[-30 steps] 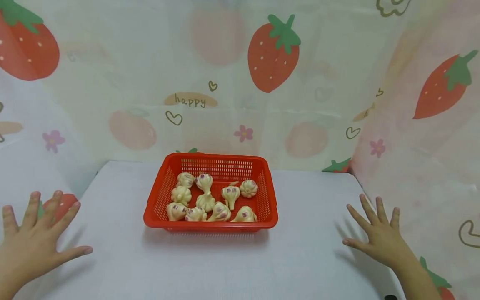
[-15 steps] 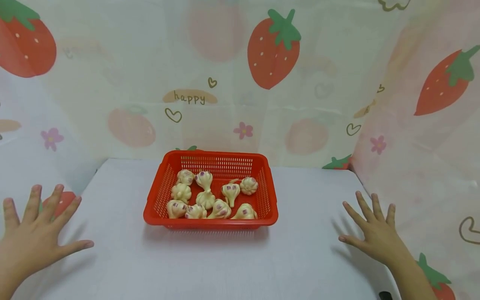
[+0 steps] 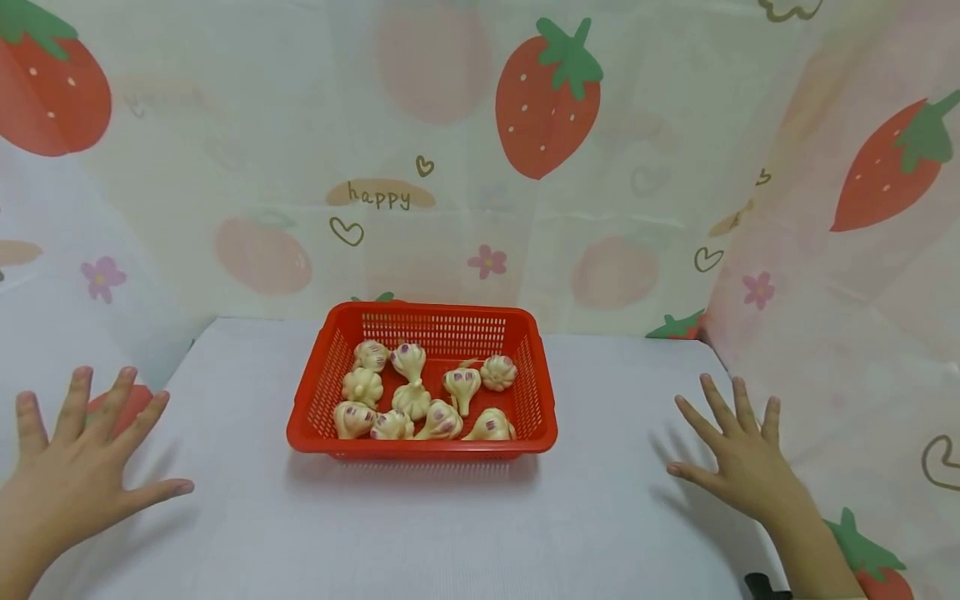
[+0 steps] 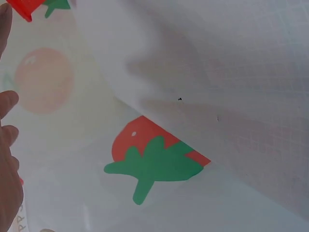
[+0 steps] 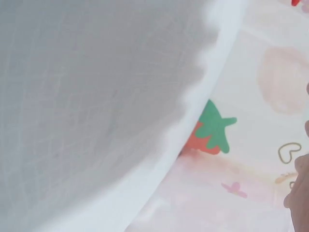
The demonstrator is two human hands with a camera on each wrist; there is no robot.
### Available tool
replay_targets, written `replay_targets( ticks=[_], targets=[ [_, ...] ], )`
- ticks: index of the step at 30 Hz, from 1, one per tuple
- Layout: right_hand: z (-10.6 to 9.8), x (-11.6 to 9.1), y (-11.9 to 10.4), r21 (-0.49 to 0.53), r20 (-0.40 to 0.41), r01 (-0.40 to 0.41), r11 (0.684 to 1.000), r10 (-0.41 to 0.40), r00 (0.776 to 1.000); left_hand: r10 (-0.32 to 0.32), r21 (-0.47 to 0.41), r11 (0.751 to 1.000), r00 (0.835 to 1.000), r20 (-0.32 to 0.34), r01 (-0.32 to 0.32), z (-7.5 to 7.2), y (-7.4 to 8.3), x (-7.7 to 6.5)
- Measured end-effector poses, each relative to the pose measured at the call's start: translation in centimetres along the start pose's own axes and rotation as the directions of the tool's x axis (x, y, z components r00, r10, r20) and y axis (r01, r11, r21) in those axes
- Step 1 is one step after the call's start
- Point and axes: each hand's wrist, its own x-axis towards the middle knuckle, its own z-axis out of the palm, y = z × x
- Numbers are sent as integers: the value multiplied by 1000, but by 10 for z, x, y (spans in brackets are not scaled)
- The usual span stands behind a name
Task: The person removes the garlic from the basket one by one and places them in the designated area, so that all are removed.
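A red plastic basket [image 3: 420,447] with slotted walls stands on the white table in the head view. Inside it lie several garlic bulbs [image 3: 441,419], pale with purplish marks. To the left of the basket, my left hand [image 3: 75,475] hovers with its fingers spread wide, holding nothing. My right hand [image 3: 750,467] is held up on the other side, fingers likewise apart and nothing in them. Both hands are well away from the basket. Each wrist view catches only part of its hand, at the frame's edge.
The white cloth-covered table [image 3: 420,533] reaches back to a curtain [image 3: 450,133] printed with strawberries, which also hangs at both sides. A small black object [image 3: 761,586] shows beside the right forearm at the bottom edge.
My right hand has drifted a little to the left and up. The left hand has shifted slightly right and up. The basket and the garlic bulbs keep their places.
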Motion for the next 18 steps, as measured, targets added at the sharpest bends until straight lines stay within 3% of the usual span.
replay_targets(
  ticks=[5,18],
  targets=[
    [-1,3,-2,-6,-24,13,1000,-13,1000,8,2,1000,1000,-14,-8,-1,1,3],
    [-5,16,-14,-12,-105,28,1000,-29,994,2,14,1000,1000,29,-2,-1,7,8]
  ],
)
